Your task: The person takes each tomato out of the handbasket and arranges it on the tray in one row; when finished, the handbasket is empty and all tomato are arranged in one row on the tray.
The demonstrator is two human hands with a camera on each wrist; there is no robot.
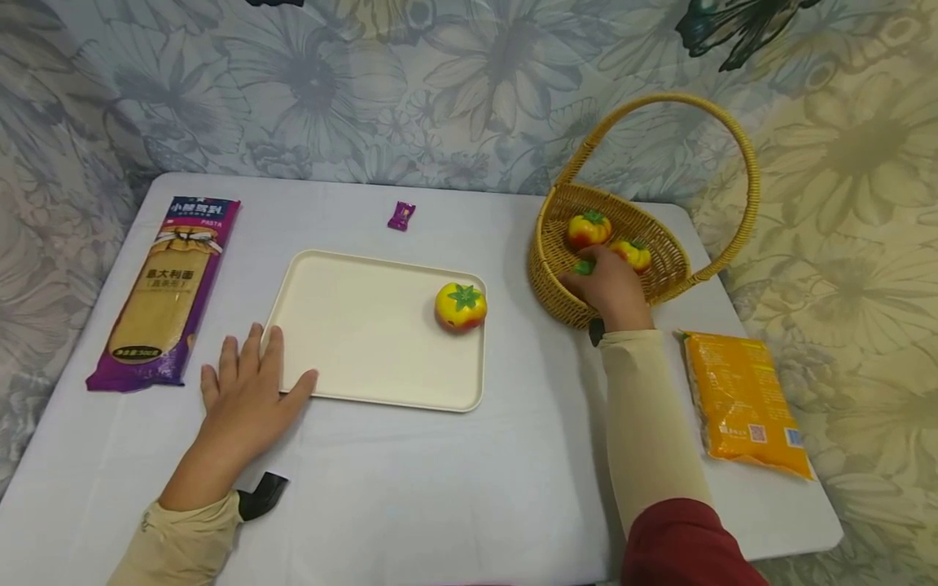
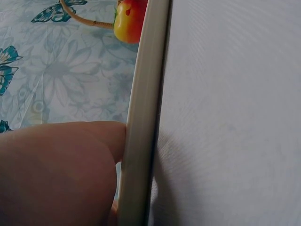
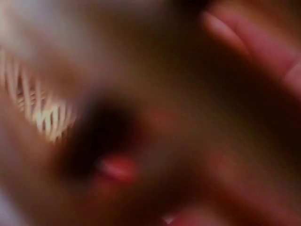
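In the head view a cream tray [image 1: 366,325] lies on the table, with a yellow-red tomato [image 1: 460,308] with a green leafy top near its right side. My left hand [image 1: 245,403] rests at the tray's lower left corner, fingers spread; the left wrist view shows the thumb touching the tray rim [image 2: 141,113]. Inside the wicker basket [image 1: 545,277], my right hand [image 1: 615,285] curls round another tomato, of which mostly the green top [image 1: 584,267] shows. Two more tomatoes, one behind [image 1: 589,231] and one to the right [image 1: 634,255], lie beside it. The right wrist view is blurred.
A long pasta package [image 1: 164,301] lies left of the tray. A small purple wrapped candy [image 1: 401,216] is behind the tray. An orange packet [image 1: 743,403] lies right of my right forearm. The basket's tall handle [image 1: 751,179] leans to the right.
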